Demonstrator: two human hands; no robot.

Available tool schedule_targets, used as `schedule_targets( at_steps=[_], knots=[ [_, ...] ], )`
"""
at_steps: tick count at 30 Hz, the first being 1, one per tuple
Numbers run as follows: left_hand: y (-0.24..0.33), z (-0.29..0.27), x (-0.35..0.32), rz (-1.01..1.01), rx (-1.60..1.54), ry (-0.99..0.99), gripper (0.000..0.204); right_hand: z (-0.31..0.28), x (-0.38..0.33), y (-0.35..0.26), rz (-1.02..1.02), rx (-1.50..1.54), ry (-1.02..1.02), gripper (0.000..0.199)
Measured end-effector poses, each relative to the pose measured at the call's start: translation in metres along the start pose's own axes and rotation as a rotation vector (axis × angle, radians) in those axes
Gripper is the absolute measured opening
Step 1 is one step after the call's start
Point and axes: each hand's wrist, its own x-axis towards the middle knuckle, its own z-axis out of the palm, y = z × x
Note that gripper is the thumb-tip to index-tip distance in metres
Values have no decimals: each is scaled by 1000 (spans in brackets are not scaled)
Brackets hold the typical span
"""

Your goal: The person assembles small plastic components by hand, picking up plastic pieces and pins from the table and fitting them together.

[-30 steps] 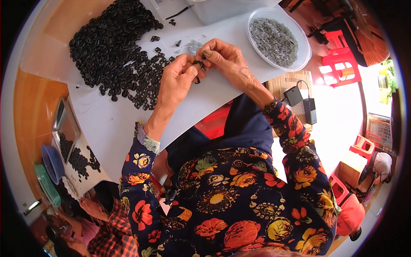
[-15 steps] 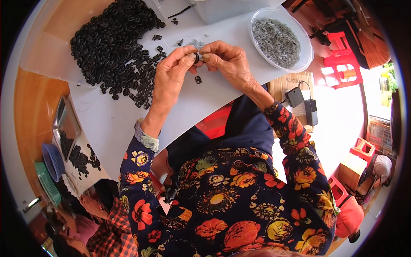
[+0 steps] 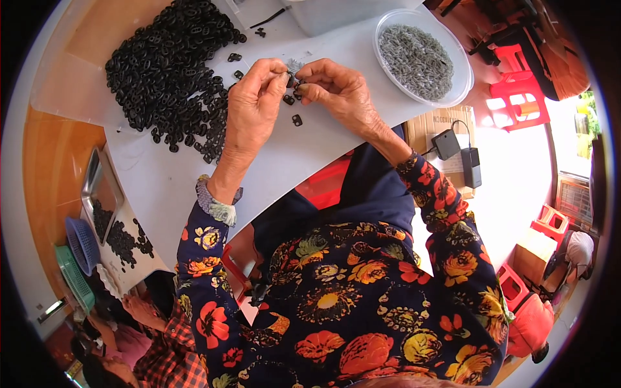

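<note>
My left hand is closed in a pinch, its thumb and forefinger on a small black plastic piece. Facing it, my right hand pinches at the same spot; a dark bit shows at its fingertips, partly hidden by them. Just below the fingers, a few black two-holed pieces lie on the white table. Left of my left hand spreads a big heap of black two-holed pieces. A little pile of clear grey bits shows behind my fingertips.
A round clear tub of small grey translucent parts stands at the right. At the back is a clear plastic bin. A cardboard box with black adapters sits by my right arm. A co-worker in a checked shirt is at lower left.
My left hand has shifted slightly left and up, and my right hand's fingers have curled lower. Black pieces now show on the table beneath the fingertips.
</note>
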Motion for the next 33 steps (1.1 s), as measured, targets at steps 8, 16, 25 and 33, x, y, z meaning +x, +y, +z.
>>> schedule_targets(
  at_steps=[8, 16, 25, 33],
  knots=[
    [2, -3, 9, 25, 43, -42, 9, -1, 0, 2, -18, 8, -11, 23],
    [8, -5, 13, 79, 174, -161, 15, 1, 0, -5, 0, 1, 15, 25],
    [-3, 2, -7, -12, 71, -133, 25, -1, 0, -4, -24, 15, 10, 23],
    [-10, 8, -10, 60, 91, -74, 22, -1, -2, -5, -11, -37, -24, 25]
  ],
)
